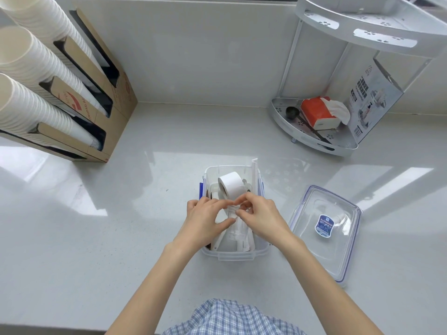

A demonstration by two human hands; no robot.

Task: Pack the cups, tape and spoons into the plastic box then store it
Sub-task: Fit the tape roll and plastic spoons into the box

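Both your left hand [203, 218] and right hand [260, 217] pinch the clear cups [233, 213] over the plastic box [242, 256], white tape [231, 184] inside.

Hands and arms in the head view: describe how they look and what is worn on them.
Both the left hand and the right hand are bare, with no gloves, and no rings or watch can be seen. The forearms are uncovered right down to the bottom edge of the view, so no sleeves reach them. The only clothing in view is a blue and white checked shirt at the bottom centre.
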